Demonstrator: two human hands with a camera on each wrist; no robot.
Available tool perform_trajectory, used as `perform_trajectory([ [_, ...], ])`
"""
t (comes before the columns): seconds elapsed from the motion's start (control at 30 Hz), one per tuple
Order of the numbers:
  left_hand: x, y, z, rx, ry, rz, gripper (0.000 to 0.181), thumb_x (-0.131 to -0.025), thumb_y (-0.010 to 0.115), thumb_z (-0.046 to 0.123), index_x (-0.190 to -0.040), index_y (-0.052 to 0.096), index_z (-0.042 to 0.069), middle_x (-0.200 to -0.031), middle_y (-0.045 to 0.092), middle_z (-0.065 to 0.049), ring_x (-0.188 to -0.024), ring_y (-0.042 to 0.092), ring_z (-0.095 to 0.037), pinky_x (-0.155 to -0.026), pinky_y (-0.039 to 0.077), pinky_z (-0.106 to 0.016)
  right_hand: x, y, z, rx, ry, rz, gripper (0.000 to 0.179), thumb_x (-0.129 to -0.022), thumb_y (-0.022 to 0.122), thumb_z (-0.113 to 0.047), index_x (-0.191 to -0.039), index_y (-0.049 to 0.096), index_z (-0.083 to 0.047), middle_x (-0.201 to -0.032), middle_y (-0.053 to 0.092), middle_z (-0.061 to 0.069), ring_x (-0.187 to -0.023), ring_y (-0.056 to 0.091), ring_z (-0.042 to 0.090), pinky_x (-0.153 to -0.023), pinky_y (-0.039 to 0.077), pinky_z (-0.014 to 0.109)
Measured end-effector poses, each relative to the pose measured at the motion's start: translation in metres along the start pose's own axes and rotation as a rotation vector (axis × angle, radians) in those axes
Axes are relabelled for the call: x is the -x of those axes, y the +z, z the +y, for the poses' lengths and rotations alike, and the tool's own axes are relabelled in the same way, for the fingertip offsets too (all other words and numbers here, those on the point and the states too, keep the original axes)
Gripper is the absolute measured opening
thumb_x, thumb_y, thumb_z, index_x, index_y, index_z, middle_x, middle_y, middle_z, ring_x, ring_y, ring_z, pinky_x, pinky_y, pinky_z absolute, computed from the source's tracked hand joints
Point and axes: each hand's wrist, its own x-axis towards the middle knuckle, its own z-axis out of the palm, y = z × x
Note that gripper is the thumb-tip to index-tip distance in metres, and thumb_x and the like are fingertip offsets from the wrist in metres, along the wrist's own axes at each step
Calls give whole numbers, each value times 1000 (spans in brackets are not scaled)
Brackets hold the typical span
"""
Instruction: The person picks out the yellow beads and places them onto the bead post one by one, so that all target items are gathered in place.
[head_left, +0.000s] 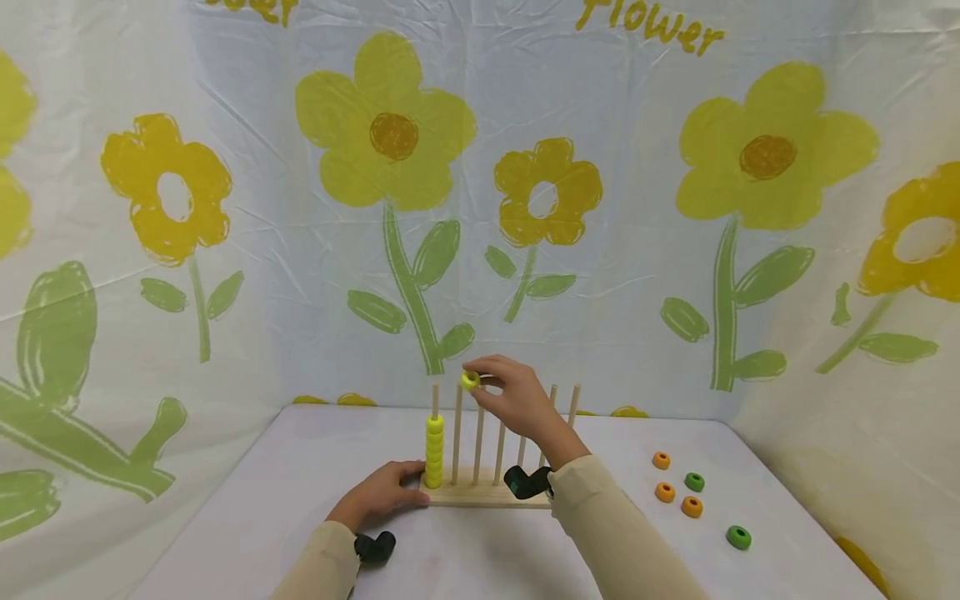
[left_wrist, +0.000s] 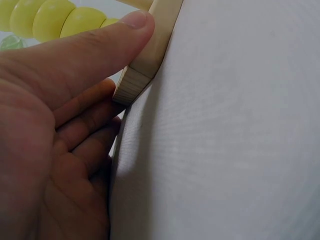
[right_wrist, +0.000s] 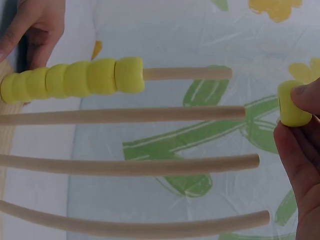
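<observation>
My right hand (head_left: pixel 517 398) pinches a yellow bead (head_left: pixel 470 380) between thumb and fingers, up at the tops of the wooden rods. In the right wrist view this yellow bead (right_wrist: pixel 292 103) is apart from the rod tips, its hole turned toward them. A stack of yellow beads (head_left: pixel 434 454) fills the lower part of the leftmost rod (head_left: pixel 435 400), whose top is bare. My left hand (head_left: pixel 386 492) holds the left end of the wooden base (head_left: pixel 480 498). Its thumb (left_wrist: pixel 115 42) lies along the front edge, the other fingers partly hidden behind the end.
Several bare rods (head_left: pixel 478 442) rise from the base to the right of the stack. Orange beads (head_left: pixel 692 506) and green beads (head_left: pixel 738 537) lie loose on the white table (head_left: pixel 637 558), right of the rack. A flower-printed cloth (head_left: pixel 630 275) hangs behind and beside the table.
</observation>
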Motion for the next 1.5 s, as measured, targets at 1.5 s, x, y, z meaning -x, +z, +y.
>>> perform_trajectory([
  [1.5,-5,1,-4,11,-3,-4,77,-77,78,47,-140,53,12,-146,50,-12,-139,38,-40,-111,28,-64,-47,25,-13,96,247,-222,32,-93,65,-19,-125,66,-14,-120,69,3,-111,65,18,-91,55,32],
])
